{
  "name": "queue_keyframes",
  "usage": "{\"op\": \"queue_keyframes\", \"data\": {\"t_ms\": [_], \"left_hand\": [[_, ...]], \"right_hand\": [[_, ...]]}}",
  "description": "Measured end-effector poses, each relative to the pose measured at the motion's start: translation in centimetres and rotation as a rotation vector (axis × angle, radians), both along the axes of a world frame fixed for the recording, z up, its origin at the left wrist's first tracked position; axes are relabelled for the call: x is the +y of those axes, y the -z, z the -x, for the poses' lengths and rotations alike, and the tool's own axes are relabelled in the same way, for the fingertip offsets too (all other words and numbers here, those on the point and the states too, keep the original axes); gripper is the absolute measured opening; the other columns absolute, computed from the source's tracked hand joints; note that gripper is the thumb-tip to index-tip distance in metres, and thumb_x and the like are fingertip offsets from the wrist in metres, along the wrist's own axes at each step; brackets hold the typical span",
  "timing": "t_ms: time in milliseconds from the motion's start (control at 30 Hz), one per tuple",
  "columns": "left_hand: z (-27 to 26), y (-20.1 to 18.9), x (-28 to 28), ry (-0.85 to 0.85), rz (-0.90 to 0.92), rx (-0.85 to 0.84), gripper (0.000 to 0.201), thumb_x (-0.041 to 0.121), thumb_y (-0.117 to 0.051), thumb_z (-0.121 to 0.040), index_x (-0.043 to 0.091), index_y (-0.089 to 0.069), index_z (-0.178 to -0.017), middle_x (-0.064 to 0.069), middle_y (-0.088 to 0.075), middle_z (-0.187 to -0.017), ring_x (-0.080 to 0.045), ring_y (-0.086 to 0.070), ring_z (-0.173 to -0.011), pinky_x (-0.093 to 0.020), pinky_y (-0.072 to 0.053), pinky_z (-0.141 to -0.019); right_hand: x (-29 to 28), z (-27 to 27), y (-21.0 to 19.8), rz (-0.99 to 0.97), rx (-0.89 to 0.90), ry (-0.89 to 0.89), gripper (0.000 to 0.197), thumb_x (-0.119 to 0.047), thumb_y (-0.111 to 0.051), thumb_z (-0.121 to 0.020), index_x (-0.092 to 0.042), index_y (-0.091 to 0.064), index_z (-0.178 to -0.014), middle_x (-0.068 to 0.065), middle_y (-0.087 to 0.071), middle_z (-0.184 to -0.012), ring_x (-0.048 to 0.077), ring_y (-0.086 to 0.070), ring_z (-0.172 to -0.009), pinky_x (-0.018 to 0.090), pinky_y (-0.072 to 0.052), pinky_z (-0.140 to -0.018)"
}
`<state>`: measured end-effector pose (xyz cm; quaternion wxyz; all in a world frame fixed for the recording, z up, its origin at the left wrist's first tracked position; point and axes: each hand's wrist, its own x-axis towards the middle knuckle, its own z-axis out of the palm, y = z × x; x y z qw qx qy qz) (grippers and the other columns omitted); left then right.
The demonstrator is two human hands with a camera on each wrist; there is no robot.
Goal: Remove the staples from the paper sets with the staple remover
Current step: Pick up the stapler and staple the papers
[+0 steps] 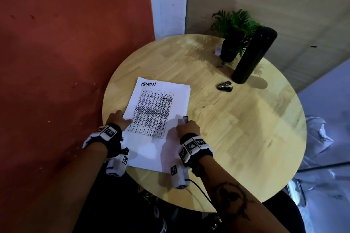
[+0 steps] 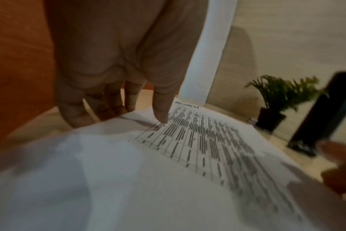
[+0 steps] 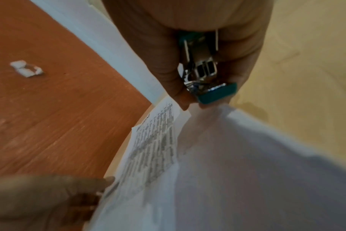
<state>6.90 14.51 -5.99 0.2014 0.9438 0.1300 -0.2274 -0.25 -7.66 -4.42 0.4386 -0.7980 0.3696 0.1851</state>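
Note:
A stapled paper set (image 1: 157, 109) with a printed table and the handwritten word ADMIN lies on the round wooden table (image 1: 236, 128). My left hand (image 1: 117, 119) holds its left edge, thumb (image 2: 162, 115) on top and fingers past the edge. My right hand (image 1: 187, 126) is at the paper's right edge and grips a teal-padded metal staple remover (image 3: 201, 68); its teal pad (image 3: 217, 93) is right at the sheet (image 3: 154, 140). No staple can be made out. The near part of the paper (image 2: 188, 148) rises toward both wrists.
A second, black staple remover (image 1: 224, 86) lies on the table beyond the paper, beside a tall black cylinder (image 1: 253, 56) and a small potted plant (image 1: 233, 30). A crumpled white scrap (image 3: 26, 70) lies on the red-brown floor left of the table.

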Motion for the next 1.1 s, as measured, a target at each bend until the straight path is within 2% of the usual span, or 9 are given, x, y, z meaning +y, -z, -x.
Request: {"op": "queue_keyframes", "data": {"t_ms": [67,200,367,433,533,667,933,1000,1100], "left_hand": [[0.1,-0.2,-0.6,-0.041,0.028,0.057,0.062,0.034,-0.062,-0.089,-0.005,-0.042,-0.134,-0.025,-0.048,-0.135,-0.038,-0.052,-0.117,-0.036,-0.044,-0.088],[1.1,-0.4,-1.9,-0.148,0.154,0.187,0.065,0.032,-0.06,-0.091,-0.013,-0.039,-0.133,-0.026,-0.055,-0.122,-0.03,-0.055,-0.068,-0.031,-0.042,-0.055],[2.7,-0.3,-5.6,-0.097,0.152,0.134,0.063,0.025,-0.054,-0.096,-0.008,-0.024,-0.141,-0.026,-0.038,-0.142,-0.039,-0.044,-0.126,-0.036,-0.038,-0.096],[3.1,-0.4,-8.1,-0.062,0.23,0.12,0.065,0.025,-0.053,-0.096,-0.006,-0.021,-0.143,-0.025,-0.033,-0.146,-0.038,-0.04,-0.13,-0.037,-0.036,-0.1],[3.8,-0.6,-11.9,-0.013,0.33,0.051,0.066,0.024,-0.054,-0.095,-0.004,-0.021,-0.144,-0.023,-0.031,-0.149,-0.036,-0.036,-0.134,-0.037,-0.033,-0.104],[5.2,-0.1,-15.6,0.014,0.368,0.027,0.064,0.024,-0.057,-0.093,-0.005,-0.027,-0.142,-0.023,-0.033,-0.148,-0.034,-0.037,-0.134,-0.035,-0.032,-0.104],[6.2,1.0,-14.7,0.005,0.304,-0.032,0.037,0.027,-0.066,-0.087,0.003,-0.052,-0.111,-0.018,-0.059,-0.118,-0.031,-0.056,-0.108,-0.033,-0.042,-0.086],[6.1,0.5,-14.2,0.094,0.193,-0.099,0.046,0.032,-0.069,-0.084,0.007,-0.049,-0.118,-0.016,-0.055,-0.123,-0.032,-0.052,-0.114,-0.036,-0.042,-0.092],[6.6,0.3,-15.0,0.462,0.115,-0.185,0.07,0.038,-0.072,-0.08,0.017,-0.04,-0.139,-0.013,-0.035,-0.147,-0.03,-0.031,-0.134,-0.038,-0.03,-0.109]], "right_hand": [[0.1,-0.1,-0.1,-0.015,-0.008,0.025,0.033,-0.023,-0.052,-0.092,0.002,-0.059,-0.111,0.02,-0.062,-0.115,0.034,-0.06,-0.104,0.035,-0.049,-0.084],[-1.0,0.1,-0.7,-0.05,0.026,0.024,0.033,-0.019,-0.05,-0.091,0.003,-0.058,-0.114,0.019,-0.062,-0.108,0.032,-0.059,-0.102,0.036,-0.047,-0.089],[-5.4,1.8,-1.4,-0.071,0.047,0.031,0.023,-0.017,-0.045,-0.094,-0.001,-0.057,-0.106,0.013,-0.06,-0.08,0.03,-0.061,-0.082,0.031,-0.046,-0.071],[-7.6,2.8,-1.5,0.008,0.018,0.045,0.022,-0.018,-0.043,-0.095,-0.002,-0.053,-0.105,0.013,-0.058,-0.078,0.032,-0.061,-0.086,0.028,-0.043,-0.067],[-11.0,4.1,-1.4,0.111,-0.055,0.159,0.034,-0.024,-0.045,-0.093,0.0,-0.054,-0.115,0.022,-0.063,-0.109,0.035,-0.061,-0.099,0.035,-0.05,-0.082],[-14.3,5.6,-0.7,0.17,-0.046,0.228,0.038,-0.028,-0.047,-0.093,0.001,-0.055,-0.116,0.023,-0.062,-0.113,0.036,-0.06,-0.102,0.036,-0.049,-0.086],[-15.5,8.1,0.8,0.154,-0.068,0.343,0.042,-0.026,-0.047,-0.095,0.002,-0.042,-0.126,0.026,-0.047,-0.128,0.04,-0.05,-0.113,0.039,-0.04,-0.09],[-15.4,9.2,0.7,0.163,-0.083,0.378,0.041,-0.023,-0.04,-0.097,0.004,-0.038,-0.127,0.028,-0.04,-0.13,0.041,-0.045,-0.115,0.04,-0.037,-0.091],[-14.4,10.9,1.7,0.155,-0.132,0.343,0.053,-0.024,-0.016,-0.094,0.008,-0.036,-0.131,0.031,-0.041,-0.129,0.041,-0.043,-0.115,0.042,-0.032,-0.096]]}}
